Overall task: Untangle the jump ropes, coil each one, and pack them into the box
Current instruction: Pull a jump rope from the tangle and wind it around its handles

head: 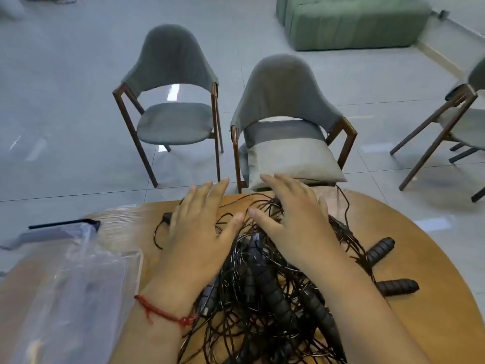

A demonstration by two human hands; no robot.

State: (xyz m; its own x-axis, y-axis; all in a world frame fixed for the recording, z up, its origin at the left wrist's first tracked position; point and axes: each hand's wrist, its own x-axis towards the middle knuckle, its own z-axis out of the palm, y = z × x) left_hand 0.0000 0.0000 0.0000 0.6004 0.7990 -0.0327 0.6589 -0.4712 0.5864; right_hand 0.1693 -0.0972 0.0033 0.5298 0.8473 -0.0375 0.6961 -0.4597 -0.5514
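Resting flat with fingers spread, the left hand (199, 227) and right hand (291, 216) are laid on the tangled jump ropes (265, 290), nothing gripped, clear box (70, 279) left of them; knots could be tightened if cords are yanked blindly.

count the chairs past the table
3. The left chair stands beyond the table; the middle chair, holding a cushion, is at the table's far edge; the right chair is cut off by the frame. Others may be out of view.

Glossy black cords (262, 306) on a smooth wood table (425, 248), clear plastic box (78, 285).
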